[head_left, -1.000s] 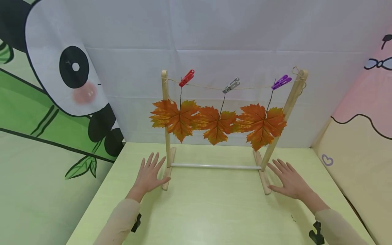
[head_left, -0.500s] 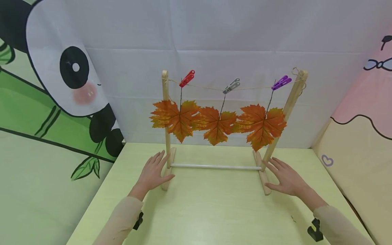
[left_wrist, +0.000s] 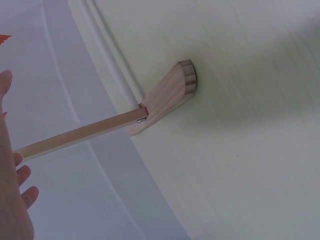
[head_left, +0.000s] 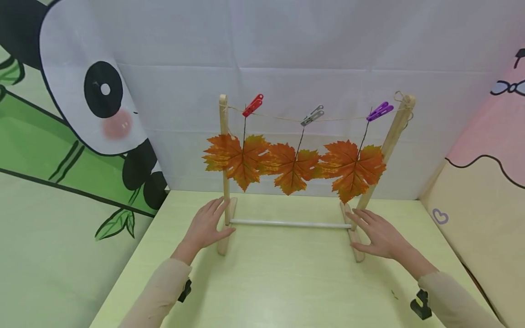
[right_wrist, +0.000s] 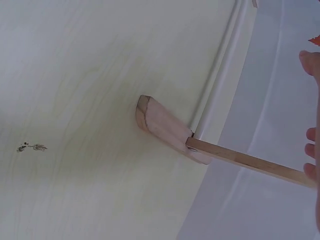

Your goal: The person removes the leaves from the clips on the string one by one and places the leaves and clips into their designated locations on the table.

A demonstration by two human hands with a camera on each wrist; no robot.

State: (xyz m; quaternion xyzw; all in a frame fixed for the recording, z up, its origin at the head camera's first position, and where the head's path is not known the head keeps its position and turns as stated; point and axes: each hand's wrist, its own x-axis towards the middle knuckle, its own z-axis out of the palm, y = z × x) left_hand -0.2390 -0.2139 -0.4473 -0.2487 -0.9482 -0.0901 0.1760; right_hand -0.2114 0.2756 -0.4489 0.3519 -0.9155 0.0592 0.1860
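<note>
A wooden stand with a left post [head_left: 223,123] and a right post [head_left: 397,132] has a string [head_left: 279,118] tied between them. From it hang three orange maple leaves [head_left: 243,159], held by a red clothespin [head_left: 252,105], a grey clothespin [head_left: 312,115] and a purple clothespin [head_left: 380,111]. My left hand [head_left: 205,225], fingers extended, is beside the lower left post. By the lower right post is my right hand [head_left: 379,234], its fingers spread and slightly bent. Whether either hand touches a post, I cannot tell.
A white rod [head_left: 287,223] joins the stand's wooden feet [left_wrist: 170,90] low above the pale table [head_left: 283,282]. Behind hangs a white cloth [head_left: 295,41] with a panda print on the left. A small dark mark [right_wrist: 32,147] shows on the table at right.
Both hands have moved inward and slightly forward, closer to the two posts. The stand, leaves and clothespins keep their places, apart from a slight shift of the view.
</note>
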